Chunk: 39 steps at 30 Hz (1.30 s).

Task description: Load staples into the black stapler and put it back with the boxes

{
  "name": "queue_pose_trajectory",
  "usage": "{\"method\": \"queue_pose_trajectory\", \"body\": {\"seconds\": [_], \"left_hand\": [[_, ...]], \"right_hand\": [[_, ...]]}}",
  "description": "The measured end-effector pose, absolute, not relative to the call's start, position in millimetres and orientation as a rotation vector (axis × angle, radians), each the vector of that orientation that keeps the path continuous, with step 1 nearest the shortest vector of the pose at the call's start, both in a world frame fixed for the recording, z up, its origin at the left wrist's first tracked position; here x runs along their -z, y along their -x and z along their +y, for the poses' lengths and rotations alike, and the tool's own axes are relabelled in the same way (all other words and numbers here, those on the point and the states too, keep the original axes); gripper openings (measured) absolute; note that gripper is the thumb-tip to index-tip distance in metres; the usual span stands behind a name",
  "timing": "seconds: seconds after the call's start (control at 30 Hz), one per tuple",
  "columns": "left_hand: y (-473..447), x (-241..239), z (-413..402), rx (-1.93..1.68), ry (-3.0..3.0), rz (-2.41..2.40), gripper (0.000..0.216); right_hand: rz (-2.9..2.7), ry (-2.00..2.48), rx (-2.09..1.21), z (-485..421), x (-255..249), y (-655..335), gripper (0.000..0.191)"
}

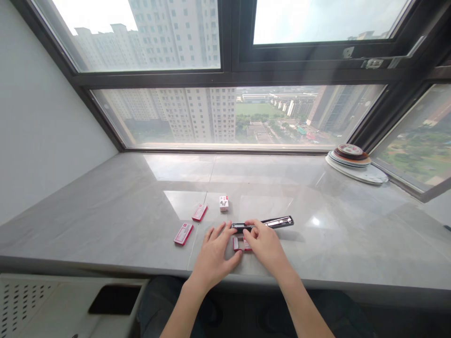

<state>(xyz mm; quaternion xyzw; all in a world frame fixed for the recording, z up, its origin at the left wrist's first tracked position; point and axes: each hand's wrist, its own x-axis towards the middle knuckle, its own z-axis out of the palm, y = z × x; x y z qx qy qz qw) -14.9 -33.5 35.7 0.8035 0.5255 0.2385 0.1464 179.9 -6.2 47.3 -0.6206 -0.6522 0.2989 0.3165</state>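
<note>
A black stapler lies opened out on the grey sill, its metal channel facing up. My right hand is closed across its middle, with index finger on the far side and thumb on the near side. My left hand has its fingers spread, the index fingertip touching the stapler's left end. Just below the stapler sits a small red-and-white box, slid partly open, near my left thumb and partly covered by my right hand. Whether any staples are between my right fingers is hidden.
Two flat red-and-white boxes lie to the left, and a small white box stands behind my hands. Stacked plates rest at the back right by the window frame. A dark phone-like slab lies on the white surface below left.
</note>
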Motion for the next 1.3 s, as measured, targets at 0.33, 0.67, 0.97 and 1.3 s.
{"method": "queue_pose_trajectory", "body": {"seconds": [0.33, 0.67, 0.97, 1.3], "left_hand": [[16.2, -37.4, -29.5, -0.714, -2.348, 1.505, 0.053], [17.8, -37.1, -30.5, -0.716, -2.344, 1.494, 0.053], [18.7, -35.9, -29.7, -0.739, -2.297, 1.512, 0.05], [14.7, -36.5, -30.4, -0.871, -2.14, 1.663, 0.013]], "right_hand": [[-1.459, 1.55, -1.062, -2.8, -35.0, -164.0, 0.035], [-1.592, 1.432, -0.892, 4.1, -53.3, -147.7, 0.024], [-2.127, 1.605, -0.777, -22.4, -70.0, -173.7, 0.009], [-1.775, 1.894, -0.703, -39.2, -41.2, -220.1, 0.031]]}}
